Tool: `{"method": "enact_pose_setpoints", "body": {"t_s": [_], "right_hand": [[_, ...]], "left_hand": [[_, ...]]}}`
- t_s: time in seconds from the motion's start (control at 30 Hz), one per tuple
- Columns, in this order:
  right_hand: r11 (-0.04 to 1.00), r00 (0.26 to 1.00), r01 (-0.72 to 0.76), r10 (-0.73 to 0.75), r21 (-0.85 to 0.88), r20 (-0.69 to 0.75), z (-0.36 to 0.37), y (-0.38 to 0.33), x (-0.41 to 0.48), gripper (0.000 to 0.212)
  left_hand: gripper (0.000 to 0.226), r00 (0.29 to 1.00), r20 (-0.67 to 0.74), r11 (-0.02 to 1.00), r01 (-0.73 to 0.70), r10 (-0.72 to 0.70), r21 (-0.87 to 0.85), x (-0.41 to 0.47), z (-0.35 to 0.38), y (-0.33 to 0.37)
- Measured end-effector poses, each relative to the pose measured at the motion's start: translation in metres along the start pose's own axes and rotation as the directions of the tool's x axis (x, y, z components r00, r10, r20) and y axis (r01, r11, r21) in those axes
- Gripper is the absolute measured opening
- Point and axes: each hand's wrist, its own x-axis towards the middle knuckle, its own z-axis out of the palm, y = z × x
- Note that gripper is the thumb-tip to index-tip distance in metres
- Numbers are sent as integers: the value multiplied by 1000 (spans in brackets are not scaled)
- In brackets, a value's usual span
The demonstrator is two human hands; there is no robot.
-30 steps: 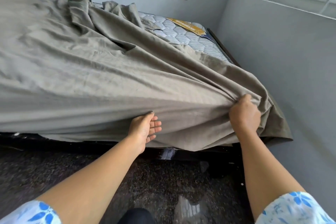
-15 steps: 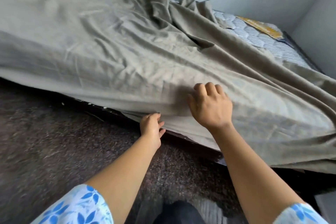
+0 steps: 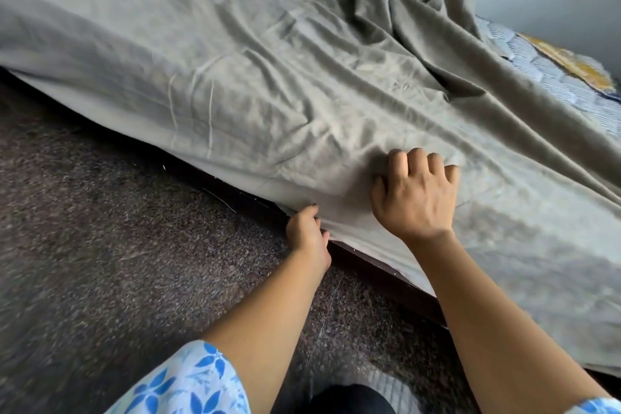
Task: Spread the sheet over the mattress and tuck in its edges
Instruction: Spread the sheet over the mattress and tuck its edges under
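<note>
Sheet, grey-beige, lies over mattress and hangs past near edge of bed; bunched in folds toward far edge by the wall. Far right corner of mattress bare, quilted. Left hand at sheet hem on near edge: thumb on top, fingers under cloth, grasping hem. Right hand just beside it, fingers bent, clenched into sheet; creases converge there. Dark bed frame shows below hem

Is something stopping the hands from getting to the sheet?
No, nothing visible. The left hand touches the lower edge of the sheet by the bed frame, and the right hand curls its fingers into it higher up.
</note>
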Motion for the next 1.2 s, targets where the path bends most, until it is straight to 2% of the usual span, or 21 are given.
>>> {"method": "enact_pose_setpoints", "body": {"t_s": [0.07,0.1,0.27,0.43,0.53,0.7,0.77,0.87,0.97,1.07,1.13,1.2], "right_hand": [[1000,1000,-19,19,10,-10,1,-2,1,24],[999,999,-31,32,17,-17,2,-4,2,23],[995,996,-89,90,42,-27,4,-9,0,23],[993,995,-96,95,63,9,3,-12,8,24],[996,997,-77,77,49,2,4,-10,8,23],[998,999,-41,40,47,12,5,-6,6,25],[999,999,-21,19,50,26,5,-5,7,26],[998,1000,9,-10,58,20,5,-1,8,27],[998,1000,21,-19,60,-20,10,3,10,28],[996,1000,19,-21,84,13,11,1,12,28],[995,998,24,-29,92,54,10,1,11,30],[995,996,26,-34,100,80,7,1,13,32]], "left_hand": [[6,1000,-2,999,26,-26,-44,0,4,1],[9,999,4,997,37,-36,-63,1,5,2],[44,995,52,990,94,-89,-105,6,0,8],[65,989,101,990,118,-110,-80,8,2,13],[58,987,114,992,119,-113,-42,5,8,18],[34,989,47,990,142,-142,9,8,17,33],[34,987,65,988,150,-148,-37,9,19,31],[30,986,93,968,152,-136,-198,16,16,19],[45,991,81,954,125,-107,-271,25,20,14],[69,988,146,972,74,-42,-222,31,24,18],[76,986,155,982,92,-66,-168,27,25,18],[71,994,76,991,81,-73,-102,24,25,17]]}}
